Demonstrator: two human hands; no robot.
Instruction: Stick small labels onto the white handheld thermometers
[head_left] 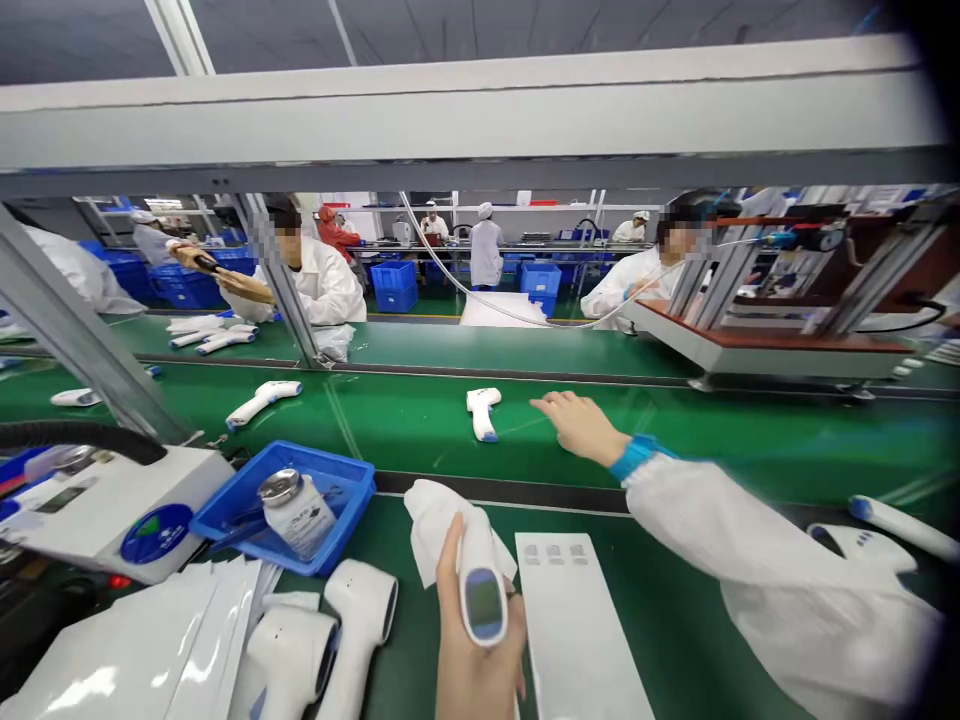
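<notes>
Infrared thermometer (480,590) in my grip, upright.
White body, dark display facing me, top against a crumpled white cloth (442,530); a second thermometer (482,412) lies flat ahead on the green conveyor belt (390,430), its blue-tipped handle toward me.

The left hand (476,650) grips a white infrared thermometer (481,590), its display facing up, with a white cloth (442,525) bunched behind it. The right hand (581,427), with a blue wristband (637,457), reaches out with fingers spread over the green surface (420,430), near another thermometer (482,412) (this one lying flat). To the left, a blue tray (300,545) holds a metal-capped bottle (296,510), just above two more thermometers (360,620). A white panel (574,630) lies beside the left hand.
</notes>
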